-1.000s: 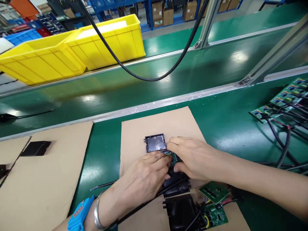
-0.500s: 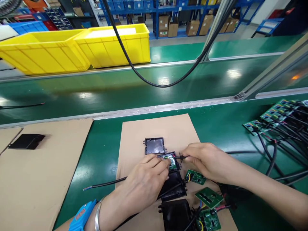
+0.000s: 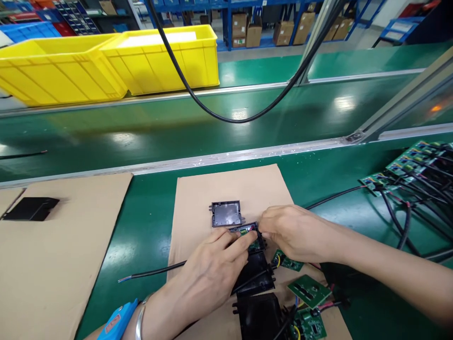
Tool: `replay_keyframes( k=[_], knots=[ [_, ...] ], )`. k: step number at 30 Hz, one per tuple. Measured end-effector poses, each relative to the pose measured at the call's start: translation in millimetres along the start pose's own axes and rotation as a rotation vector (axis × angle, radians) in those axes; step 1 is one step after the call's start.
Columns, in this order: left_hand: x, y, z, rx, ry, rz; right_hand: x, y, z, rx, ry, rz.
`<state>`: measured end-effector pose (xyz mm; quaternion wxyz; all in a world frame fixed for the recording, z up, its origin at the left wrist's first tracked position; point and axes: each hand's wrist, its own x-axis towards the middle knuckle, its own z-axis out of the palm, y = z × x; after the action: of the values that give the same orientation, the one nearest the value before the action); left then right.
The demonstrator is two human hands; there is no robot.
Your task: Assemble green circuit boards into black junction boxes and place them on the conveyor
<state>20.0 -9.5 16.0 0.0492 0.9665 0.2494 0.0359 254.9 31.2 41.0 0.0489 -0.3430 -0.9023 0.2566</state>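
My left hand (image 3: 214, 264) is closed over a small black plastic housing (image 3: 262, 243), its fingertips pressing on the green circuit board (image 3: 253, 245) inside. At the housing's right edge, my right hand (image 3: 293, 233) pinches a black cable (image 3: 334, 195), whose gripped end is mostly hidden by the fingers. Just behind the housing lies a black case half (image 3: 226, 215), hollow side up. Another cable (image 3: 155, 271) with bare blue-tipped wires sticks out left of my left hand. Nearer me are more black cases (image 3: 260, 316) and loose boards (image 3: 308, 290) with wires.
Cardboard (image 3: 198, 193) lies under the parts on the green bench. A heap of wired boards (image 3: 414, 165) sits at the right. On the left cardboard rests a black case (image 3: 31, 208). Yellow bins (image 3: 170, 66) stand beyond the rail, and a black cable (image 3: 240, 120) hangs across the view.
My right hand has moved slightly left, closer against the housing, and the cable's entry is now covered. My left fingers have shifted over the board. The cable behind my right hand lies higher.
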Motion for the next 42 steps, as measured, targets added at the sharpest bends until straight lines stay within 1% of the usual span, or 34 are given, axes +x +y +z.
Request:
replay_keyframes(
  k=[5, 11, 15, 18, 20, 24, 27, 31, 32, 34, 37, 39, 41, 42],
  knots=[
    [1, 0, -1.1, -0.010, -0.013, 0.015, 1, 4, 1, -0.008, 0.015, 0.018],
    [6, -1, -2.0, -0.056, -0.041, 0.008, 10, -2, 3, -0.175, -0.085, 0.104],
    [14, -1, -6.0, -0.127, -0.065, -0.005, 15, -8, 9, -0.286, -0.063, 0.059],
    [15, -1, -9.2, -0.141, -0.071, -0.017, 14, -4, 10, -0.278, -0.048, 0.073],
    [13, -1, -10.2, -0.152, -0.062, -0.033, 10, 4, 8, -0.215, -0.040, 0.076],
    [7, 1, -8.3, -0.123, -0.005, -0.046, -1, 21, 8, -0.085, 0.052, -0.060],
    [7, 7, -4.8, -0.062, 0.026, -0.046, -7, 27, 16, -0.160, 0.131, -0.164],
    [13, 20, -2.4, -0.018, 0.092, -0.105, -6, 27, 22, -0.248, 0.142, -0.263],
    [15, 22, -3.0, -0.033, 0.105, -0.126, -5, 27, 22, -0.247, 0.140, -0.273],
    [21, 25, -6.3, -0.084, 0.095, -0.168, -2, 28, 21, -0.222, 0.141, -0.272],
    [26, 25, -15.0, -0.176, 0.032, -0.205, 3, 31, 21, -0.160, 0.140, -0.261],
    [26, 20, -21.6, -0.254, -0.005, -0.221, 4, 32, 21, -0.138, 0.118, -0.247],
    [19, 13, -27.9, -0.331, 0.012, -0.245, 3, 32, 18, -0.143, 0.092, -0.201],
    [14, 8, -30.8, -0.363, 0.043, -0.265, 1, 32, 15, -0.147, 0.083, -0.171]
  ],
)
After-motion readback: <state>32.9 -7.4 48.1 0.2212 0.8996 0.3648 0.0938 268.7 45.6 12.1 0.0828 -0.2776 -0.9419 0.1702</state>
